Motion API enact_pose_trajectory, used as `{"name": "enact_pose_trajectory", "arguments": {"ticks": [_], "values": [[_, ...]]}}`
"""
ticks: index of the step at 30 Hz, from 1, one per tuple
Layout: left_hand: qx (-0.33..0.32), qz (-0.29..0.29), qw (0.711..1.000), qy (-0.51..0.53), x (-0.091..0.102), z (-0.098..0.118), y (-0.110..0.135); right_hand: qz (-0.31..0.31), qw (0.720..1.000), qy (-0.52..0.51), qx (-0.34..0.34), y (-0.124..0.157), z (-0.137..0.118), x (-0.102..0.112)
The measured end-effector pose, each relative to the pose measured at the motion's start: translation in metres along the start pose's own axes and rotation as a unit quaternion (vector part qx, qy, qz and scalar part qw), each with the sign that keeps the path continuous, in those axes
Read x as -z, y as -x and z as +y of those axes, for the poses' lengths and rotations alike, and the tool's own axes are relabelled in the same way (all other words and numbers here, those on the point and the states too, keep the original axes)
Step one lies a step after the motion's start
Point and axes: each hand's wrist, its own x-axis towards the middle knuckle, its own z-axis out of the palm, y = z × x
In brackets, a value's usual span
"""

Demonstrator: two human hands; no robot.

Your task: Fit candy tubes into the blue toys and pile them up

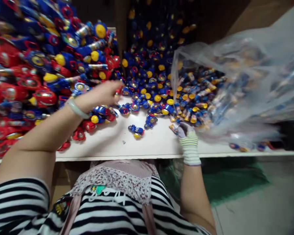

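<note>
My left hand [110, 92], bare with a pale bangle [77, 109] at the wrist, reaches over the table beside the blue-and-red toy pile [71, 62]. Its fingers are smeared by motion; a bit of red shows at the fingertips, and I cannot tell whether they grip it. My right hand [189, 143] wears a striped knit glove and is closed at the front of a heap of small tubes with yellow ends [193, 104]. One small printed tube [173, 129] sticks out from its fingertips. A blue toy with a yellow disc [136, 131] lies on the white table between my hands.
More blue toys with yellow discs [149, 71] are heaped at the back middle. A clear plastic bag [247, 78] with tubes inside spreads over the right side. The white table's front edge [127, 158] runs before my apron. Green sheeting [235, 178] lies below at right.
</note>
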Motion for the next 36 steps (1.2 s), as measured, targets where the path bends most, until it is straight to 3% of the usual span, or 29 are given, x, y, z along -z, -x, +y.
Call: {"name": "enact_pose_trajectory", "arguments": {"ticks": [3, 5, 7, 11, 14, 17, 20, 23, 27, 29, 31, 34, 36], "values": [[0.015, -0.047, 0.999, -0.021, -0.092, 0.027, 0.015, -0.059, 0.972, 0.224, -0.038, -0.003, 0.003, 0.016], [0.035, -0.044, 0.997, -0.050, -0.127, 0.027, 0.016, -0.115, 0.943, 0.308, -0.050, -0.004, -0.001, 0.010], [0.050, -0.057, 0.996, -0.055, -0.143, 0.024, 0.018, -0.145, 0.932, 0.330, -0.036, -0.002, -0.005, -0.003], [0.071, -0.077, 0.993, 0.046, -0.133, 0.027, 0.039, -0.138, 0.955, 0.263, 0.019, 0.003, -0.010, -0.024], [0.064, -0.090, 0.966, 0.235, -0.108, 0.034, 0.057, -0.143, 0.980, 0.115, 0.081, 0.007, -0.029, -0.030], [0.072, -0.151, 0.871, 0.463, -0.092, 0.038, 0.063, -0.176, 0.974, 0.026, 0.143, 0.009, -0.065, -0.034], [0.126, -0.158, 0.768, 0.608, -0.096, 0.041, 0.065, -0.190, 0.965, 0.044, 0.174, 0.008, -0.098, -0.041], [0.176, -0.115, 0.722, 0.659, -0.115, 0.046, 0.069, -0.163, 0.974, 0.023, 0.155, 0.005, -0.108, -0.047], [0.211, -0.061, 0.731, 0.647, -0.137, 0.056, 0.073, -0.145, 0.979, -0.114, 0.092, 0.001, -0.097, -0.051], [0.234, -0.049, 0.721, 0.651, -0.141, 0.061, 0.070, -0.169, 0.962, -0.211, 0.029, 0.001, -0.092, -0.053], [0.232, -0.072, 0.716, 0.654, -0.142, 0.064, 0.065, -0.204, 0.937, -0.284, -0.026, 0.001, -0.092, -0.057], [0.206, -0.091, 0.761, 0.608, -0.138, 0.068, 0.057, -0.221, 0.926, -0.306, -0.017, 0.005, -0.100, -0.064], [0.210, -0.060, 0.797, 0.563, -0.134, 0.068, 0.053, -0.207, 0.929, -0.307, 0.011, 0.007, -0.103, -0.065]]}}
